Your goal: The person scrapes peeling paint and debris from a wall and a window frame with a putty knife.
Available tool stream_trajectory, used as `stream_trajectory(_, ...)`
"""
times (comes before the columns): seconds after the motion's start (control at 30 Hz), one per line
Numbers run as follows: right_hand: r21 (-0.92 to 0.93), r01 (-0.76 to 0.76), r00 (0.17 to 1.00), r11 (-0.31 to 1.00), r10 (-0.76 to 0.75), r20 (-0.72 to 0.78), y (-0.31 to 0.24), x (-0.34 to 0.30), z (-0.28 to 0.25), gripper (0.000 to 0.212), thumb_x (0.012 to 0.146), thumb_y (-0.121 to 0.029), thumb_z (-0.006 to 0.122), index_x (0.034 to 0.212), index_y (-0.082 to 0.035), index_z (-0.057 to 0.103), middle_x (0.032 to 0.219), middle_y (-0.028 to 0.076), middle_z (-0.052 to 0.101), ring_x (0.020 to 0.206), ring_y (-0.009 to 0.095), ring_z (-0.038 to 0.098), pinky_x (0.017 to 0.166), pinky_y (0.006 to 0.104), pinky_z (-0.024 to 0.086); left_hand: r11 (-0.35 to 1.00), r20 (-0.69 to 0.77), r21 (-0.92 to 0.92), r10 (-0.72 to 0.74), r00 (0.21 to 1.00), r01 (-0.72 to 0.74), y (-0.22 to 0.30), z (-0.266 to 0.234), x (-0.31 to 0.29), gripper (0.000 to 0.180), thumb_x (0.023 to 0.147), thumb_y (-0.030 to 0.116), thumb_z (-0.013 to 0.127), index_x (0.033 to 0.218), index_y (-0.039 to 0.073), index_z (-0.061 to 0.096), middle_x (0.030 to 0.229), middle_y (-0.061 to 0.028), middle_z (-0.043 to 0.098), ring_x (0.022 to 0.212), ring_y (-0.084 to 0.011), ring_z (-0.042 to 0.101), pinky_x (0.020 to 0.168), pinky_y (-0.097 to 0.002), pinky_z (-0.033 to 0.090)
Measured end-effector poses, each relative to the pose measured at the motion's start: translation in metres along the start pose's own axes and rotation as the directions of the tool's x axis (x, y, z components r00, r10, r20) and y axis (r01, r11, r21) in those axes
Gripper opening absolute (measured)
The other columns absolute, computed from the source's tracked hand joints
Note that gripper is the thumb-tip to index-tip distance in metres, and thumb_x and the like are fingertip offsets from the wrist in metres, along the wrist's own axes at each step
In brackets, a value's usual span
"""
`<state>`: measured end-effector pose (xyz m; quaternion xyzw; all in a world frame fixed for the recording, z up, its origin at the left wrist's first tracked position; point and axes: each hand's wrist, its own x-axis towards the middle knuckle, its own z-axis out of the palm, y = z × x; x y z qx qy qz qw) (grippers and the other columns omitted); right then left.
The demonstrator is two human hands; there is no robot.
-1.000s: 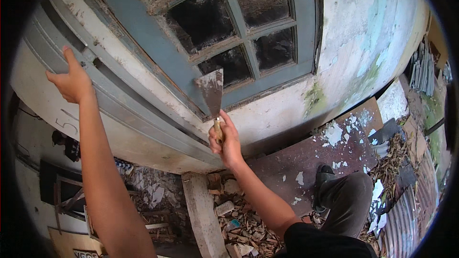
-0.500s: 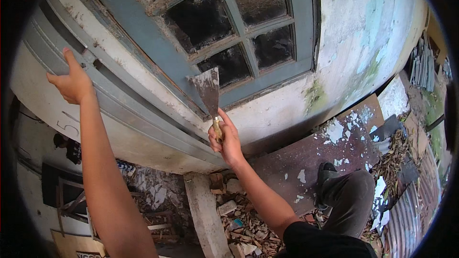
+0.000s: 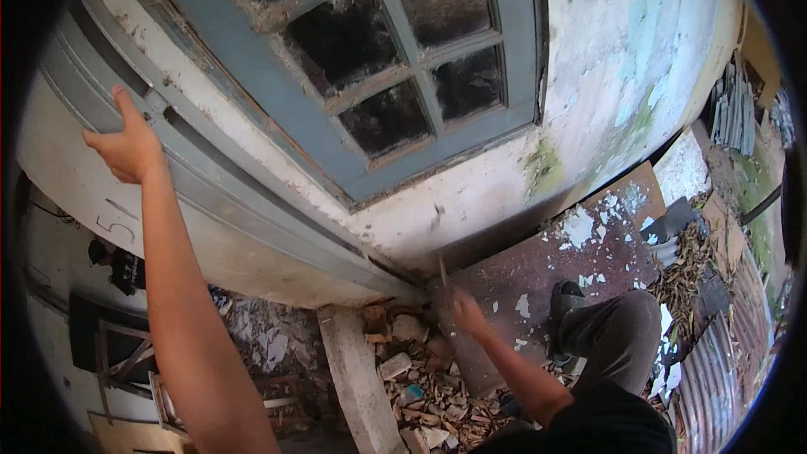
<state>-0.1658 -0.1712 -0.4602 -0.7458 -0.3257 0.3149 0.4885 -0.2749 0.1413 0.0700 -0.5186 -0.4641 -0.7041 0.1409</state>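
My left hand (image 3: 130, 141) lies against a grey metal frame (image 3: 197, 170), its visible digits spread apart. My right hand (image 3: 467, 313), smeared by motion, is closed round a paint scraper (image 3: 444, 268), whose blade shows nearly edge-on. The hand and scraper are low, in front of the foot of the wall and over a dark red board (image 3: 496, 282). Above is a blue-grey window frame (image 3: 437, 164) with dirty panes. On the white wall (image 3: 395, 223) below it, a small dark fleck shows blurred.
Paint flakes lie on the board beside my leg (image 3: 618, 332). Rubble and dry leaves (image 3: 429, 399) surround a concrete beam (image 3: 357, 387). Corrugated sheets (image 3: 719, 391) lie at the right. Another person (image 3: 126, 269) is at the far left, below.
My right hand has swung down and right with the scraper, from the window's lower corner to the foot of the wall. My left hand keeps its place. The view has shifted slightly.
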Motion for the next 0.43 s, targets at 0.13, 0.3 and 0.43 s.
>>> stream_trajectory(0.13,-0.093,-0.083,0.994,0.992,0.089,0.057,0.103,-0.106,0.018,0.039,0.099,-0.018,0.044,0.133,0.0,0.048,0.107,0.022,0.064,0.094,0.034,0.063,0.082,0.0429,0.049,0.999,-0.022,0.005,0.037,0.999,-0.037,-0.006,0.001,0.002,0.102,0.078,0.071,0.06,0.144,-0.002,0.034,0.135,-0.0227,0.054,0.124,-0.0387,0.052,0.104,-0.0468,0.036)
stream_trajectory(0.3,-0.099,-0.555,0.691,0.826,0.524,0.498,0.091,-0.123,-0.016,0.039,0.1,-0.025,0.043,0.137,-0.011,0.047,0.101,0.018,0.065,0.083,0.024,0.065,0.071,0.0407,0.052,0.999,0.017,0.027,0.022,1.0,-0.023,-0.009,0.001,0.005,0.105,0.075,0.073,0.06,0.143,-0.003,0.034,0.133,-0.0229,0.055,0.124,-0.0386,0.052,0.103,-0.0463,0.036)
stream_trajectory(0.43,-0.302,-0.399,0.663,0.866,0.5,0.558,0.039,-0.107,-0.075,0.046,0.098,-0.026,0.048,0.14,-0.008,0.044,0.115,0.025,0.063,0.105,0.033,0.064,0.089,0.0425,0.049,0.996,0.021,0.091,-0.005,1.0,0.003,-0.007,0.001,0.004,0.106,0.075,0.074,0.06,0.144,-0.002,0.034,0.134,-0.0206,0.055,0.123,-0.0379,0.053,0.104,-0.046,0.037)
